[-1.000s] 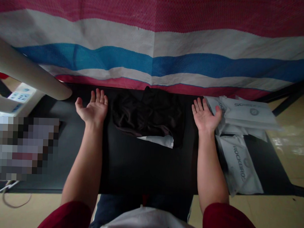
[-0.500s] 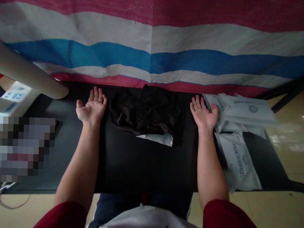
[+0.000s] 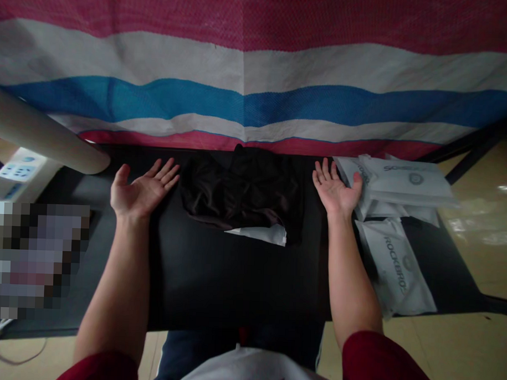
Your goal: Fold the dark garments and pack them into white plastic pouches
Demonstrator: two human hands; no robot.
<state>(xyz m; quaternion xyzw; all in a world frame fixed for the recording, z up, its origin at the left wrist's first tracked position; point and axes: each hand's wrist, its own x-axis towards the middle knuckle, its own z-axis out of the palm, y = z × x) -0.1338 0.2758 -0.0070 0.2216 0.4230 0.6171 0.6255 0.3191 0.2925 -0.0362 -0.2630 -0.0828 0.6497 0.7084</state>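
A crumpled black cloth item [image 3: 241,187] lies at the middle of the dark table; its folds hide what kind of garment it is. From under its near edge a white plastic bag [image 3: 262,233] sticks out in part. My left hand [image 3: 141,191] is palm up with fingers spread, its fingertips close to the cloth's left side. To the right of the cloth, my right hand [image 3: 337,187] also rests palm up, fingers apart, beside the pile of white zip bags [image 3: 407,181]. Both palms hold nothing.
Nearer on the right lies another white bag [image 3: 398,267] with printed lettering. A pale tube [image 3: 51,133], a white box [image 3: 23,173] and a blurred-out object [image 3: 39,254] are on the left. A striped sheet [image 3: 241,62] hangs behind the table [image 3: 242,284].
My left hand has shifted left and turned, so its fingers now point toward the cloth. My right hand stays almost as it was. The view has tilted slightly.
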